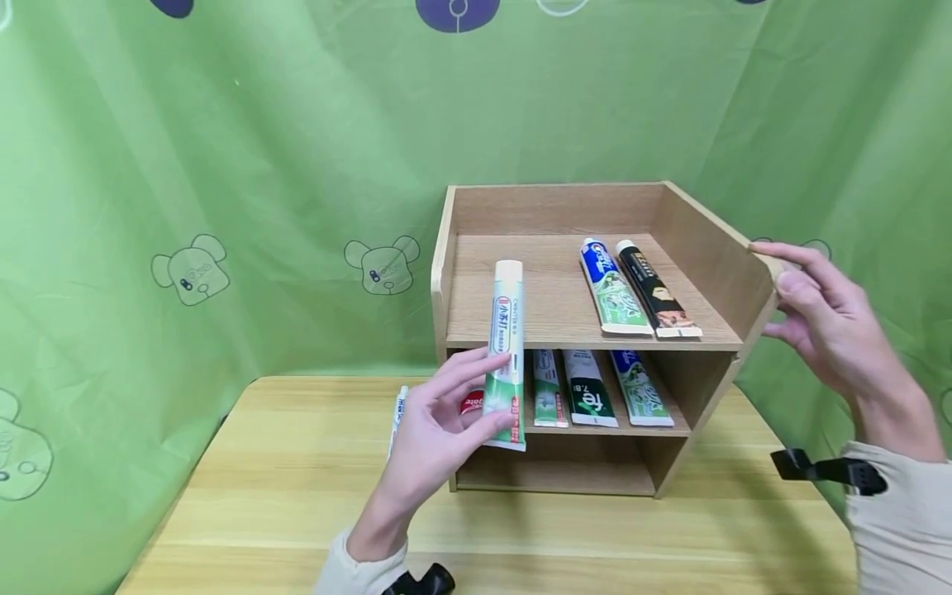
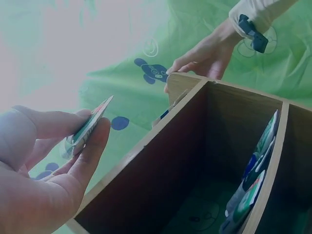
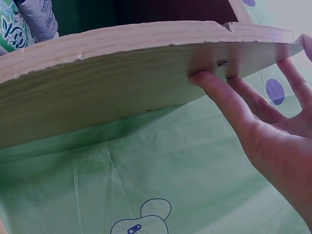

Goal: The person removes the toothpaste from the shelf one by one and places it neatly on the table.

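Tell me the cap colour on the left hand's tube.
The cap is white; the head view shows it best.

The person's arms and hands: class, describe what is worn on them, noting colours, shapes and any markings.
Both the left hand and right hand are bare, without gloves. The left sleeve and right sleeve are plain off-white, without visible markings. A black band crosses the right cuff; a black fitting, partly cut off, shows at the left.
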`<state>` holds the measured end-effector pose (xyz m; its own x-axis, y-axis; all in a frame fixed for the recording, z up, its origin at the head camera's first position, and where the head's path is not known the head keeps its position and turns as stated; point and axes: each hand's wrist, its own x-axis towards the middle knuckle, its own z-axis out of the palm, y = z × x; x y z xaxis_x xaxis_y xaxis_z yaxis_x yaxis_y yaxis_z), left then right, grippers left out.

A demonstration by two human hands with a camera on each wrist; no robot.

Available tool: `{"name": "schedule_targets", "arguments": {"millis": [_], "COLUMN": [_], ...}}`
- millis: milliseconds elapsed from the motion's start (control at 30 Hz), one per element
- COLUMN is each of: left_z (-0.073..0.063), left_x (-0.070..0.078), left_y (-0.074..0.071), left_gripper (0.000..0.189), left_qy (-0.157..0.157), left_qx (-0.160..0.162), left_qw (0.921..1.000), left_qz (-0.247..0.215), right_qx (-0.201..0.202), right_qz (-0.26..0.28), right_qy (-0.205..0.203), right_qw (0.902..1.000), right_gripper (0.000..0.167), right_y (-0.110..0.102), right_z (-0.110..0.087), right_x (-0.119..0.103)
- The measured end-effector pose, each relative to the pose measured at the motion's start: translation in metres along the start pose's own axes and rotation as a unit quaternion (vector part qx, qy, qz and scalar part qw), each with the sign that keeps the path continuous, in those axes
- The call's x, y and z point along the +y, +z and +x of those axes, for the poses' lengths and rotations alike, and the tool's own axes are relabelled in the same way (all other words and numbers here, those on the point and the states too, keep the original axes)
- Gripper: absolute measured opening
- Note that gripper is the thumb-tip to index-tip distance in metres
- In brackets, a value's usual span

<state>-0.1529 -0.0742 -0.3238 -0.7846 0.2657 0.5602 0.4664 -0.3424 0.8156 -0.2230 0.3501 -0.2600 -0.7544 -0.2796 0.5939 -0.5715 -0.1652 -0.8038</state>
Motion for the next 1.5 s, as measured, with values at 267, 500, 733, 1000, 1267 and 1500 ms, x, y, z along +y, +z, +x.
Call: {"name": "schedule_targets", "arguments": {"millis": [267, 500, 733, 1000, 1267, 1500], "left_z": [-0.013, -0.022, -0.029, -0.037, -0.045, -0.050], "left_x": [0.008, 0.015, 0.022, 0.026, 0.021, 0.013], "left_y": [-0.013, -0.029, -0.059, -0.085, -0.110, -0.126], "left_gripper": [0.053, 0.054, 0.057, 0.058, 0.061, 0.057], "left_qy": [0.024, 0.030, 0.044, 0.022, 0.002, -0.019], "left_qx": [0.011, 0.020, 0.018, 0.047, 0.059, 0.086], "left_qw": [0.9993, 0.9983, 0.9968, 0.9942, 0.9905, 0.9872], "left_qz": [0.026, 0.045, 0.064, 0.095, 0.124, 0.133], "right_qx": [-0.022, -0.019, -0.012, -0.006, -0.016, -0.025], "right_qz": [0.027, 0.031, 0.024, 0.022, 0.053, 0.060], "right_qy": [-0.010, -0.016, -0.007, -0.010, -0.027, -0.031], "right_qw": [0.9993, 0.9992, 0.9996, 0.9997, 0.9981, 0.9974], "right_gripper": [0.047, 0.046, 0.046, 0.046, 0.046, 0.047], "right_y": [-0.001, -0.003, -0.003, -0.003, -0.004, -0.006], "right_z": [0.002, 0.000, 0.001, 0.001, -0.001, 0.000], "right_x": [0.005, 0.005, 0.006, 0.006, 0.008, 0.009]}}
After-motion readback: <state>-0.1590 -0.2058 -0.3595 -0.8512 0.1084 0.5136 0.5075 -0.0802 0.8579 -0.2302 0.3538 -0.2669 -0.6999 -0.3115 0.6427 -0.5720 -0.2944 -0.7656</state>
